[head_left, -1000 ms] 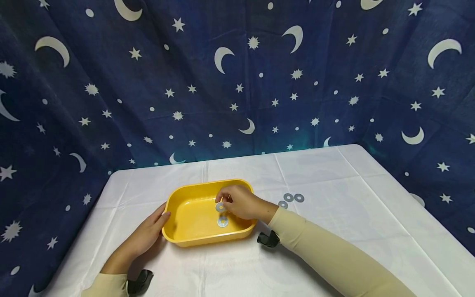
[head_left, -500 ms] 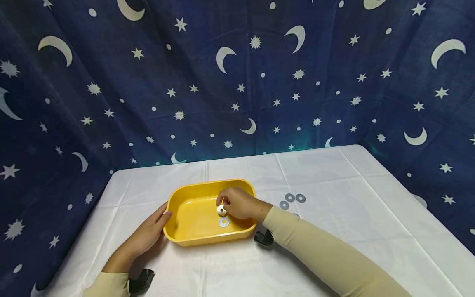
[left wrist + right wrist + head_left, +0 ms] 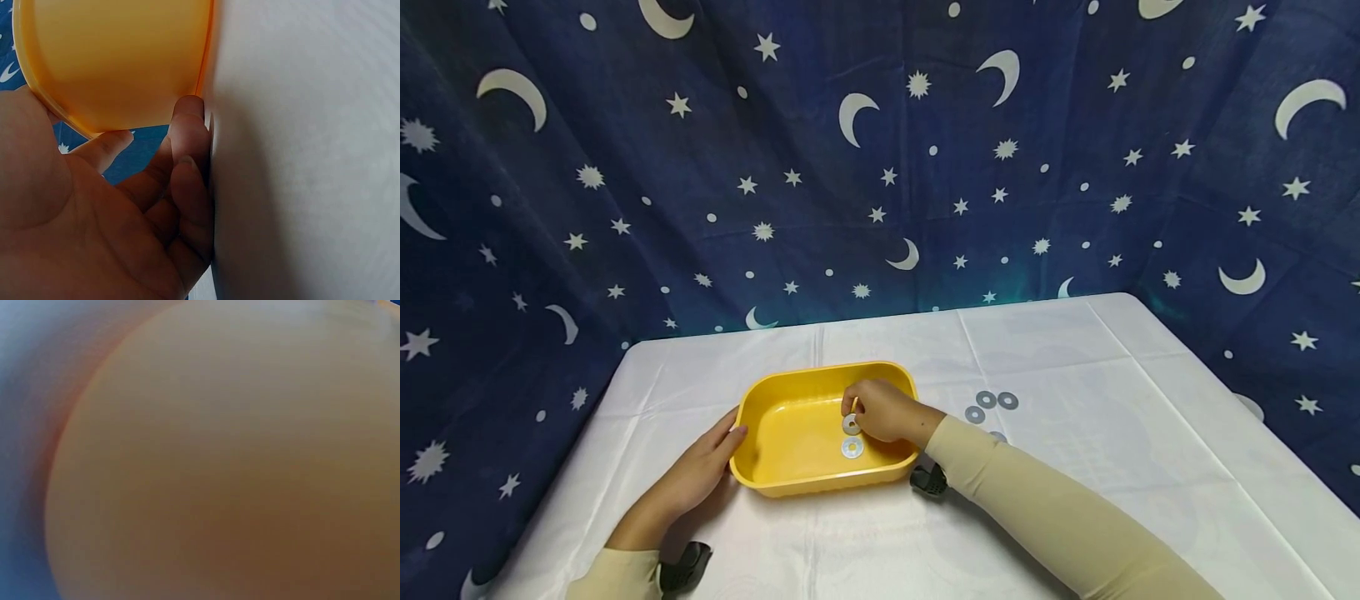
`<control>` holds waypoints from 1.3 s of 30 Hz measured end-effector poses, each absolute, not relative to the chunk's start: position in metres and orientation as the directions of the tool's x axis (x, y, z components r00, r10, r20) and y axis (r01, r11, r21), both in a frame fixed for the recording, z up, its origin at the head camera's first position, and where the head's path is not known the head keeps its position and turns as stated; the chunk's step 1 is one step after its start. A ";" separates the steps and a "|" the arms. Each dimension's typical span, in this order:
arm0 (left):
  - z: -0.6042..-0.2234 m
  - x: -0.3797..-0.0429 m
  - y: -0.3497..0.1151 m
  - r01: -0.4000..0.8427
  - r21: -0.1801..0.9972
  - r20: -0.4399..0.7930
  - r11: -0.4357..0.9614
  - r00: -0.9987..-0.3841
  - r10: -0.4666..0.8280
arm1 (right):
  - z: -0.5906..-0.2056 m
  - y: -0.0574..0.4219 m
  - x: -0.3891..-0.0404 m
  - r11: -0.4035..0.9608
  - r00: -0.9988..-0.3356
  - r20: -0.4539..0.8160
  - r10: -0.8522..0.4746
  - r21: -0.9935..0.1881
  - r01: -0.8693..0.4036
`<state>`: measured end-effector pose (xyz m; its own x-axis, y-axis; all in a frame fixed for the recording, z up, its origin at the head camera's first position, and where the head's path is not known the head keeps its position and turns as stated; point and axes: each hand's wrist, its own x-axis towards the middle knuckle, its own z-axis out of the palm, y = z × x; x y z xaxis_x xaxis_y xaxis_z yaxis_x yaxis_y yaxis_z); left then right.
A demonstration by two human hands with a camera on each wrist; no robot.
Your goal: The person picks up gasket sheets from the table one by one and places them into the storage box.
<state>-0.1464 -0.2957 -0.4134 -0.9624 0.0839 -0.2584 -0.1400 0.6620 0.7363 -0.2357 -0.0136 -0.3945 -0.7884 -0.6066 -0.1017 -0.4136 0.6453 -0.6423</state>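
Note:
A yellow tray (image 3: 793, 433) stands on the white-covered table. My left hand (image 3: 703, 458) holds its left end, thumb over the rim; in the left wrist view the fingers (image 3: 190, 134) reach to the tray's outer side, low by the cloth. Inside the tray, toward the right end, my right hand (image 3: 883, 410) pinches a metal washer (image 3: 852, 424), partly hidden by the fingers. Just in front of it a second washer (image 3: 852, 447) lies flat on the tray floor. A blurred tray wall (image 3: 219, 456) fills most of the right wrist view, with no fingers showing.
Right of the tray, several grey washers (image 3: 986, 400) lie on the tablecloth (image 3: 1060, 358), one partly covered by the right sleeve (image 3: 1022, 483). A dark blue curtain (image 3: 805, 250) with moons and stars hangs behind and beside the table.
The right hand has shifted slightly right and down inside the tray, and the washer at its fingertips has turned and sits a little lower. The left hand stays on the tray.

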 end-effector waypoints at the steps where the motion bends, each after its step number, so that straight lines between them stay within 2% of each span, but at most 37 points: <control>1: -0.413 -0.147 -0.296 -0.139 0.736 -0.257 0.663 -0.963 0.084 | -0.395 -0.014 -0.236 0.648 -0.790 -0.100 -0.605 -0.639 -0.415; 14: -0.413 -0.146 -0.295 -0.148 0.723 -0.265 0.675 -0.961 0.073 | -0.397 -0.016 -0.235 0.704 -0.815 -0.134 -0.564 -0.595 -0.389; 25: -0.413 -0.146 -0.295 -0.138 0.721 -0.252 0.679 -0.965 0.071 | -0.397 -0.016 -0.236 0.705 -0.820 -0.114 -0.561 -0.586 -0.400; 28: -0.413 -0.146 -0.295 -0.138 0.723 -0.249 0.677 -0.966 0.069 | -0.396 -0.016 -0.236 0.681 -0.827 -0.063 -0.559 -0.603 -0.415; 36: -0.413 -0.145 -0.295 -0.132 0.718 -0.250 0.683 -0.965 0.075 | -0.388 -0.007 -0.227 0.595 -0.844 0.231 -0.484 -0.620 -0.511; 39: -0.413 -0.145 -0.295 -0.134 0.719 -0.249 0.682 -0.966 0.074 | -0.383 0.002 -0.220 0.555 -0.838 0.304 -0.454 -0.638 -0.533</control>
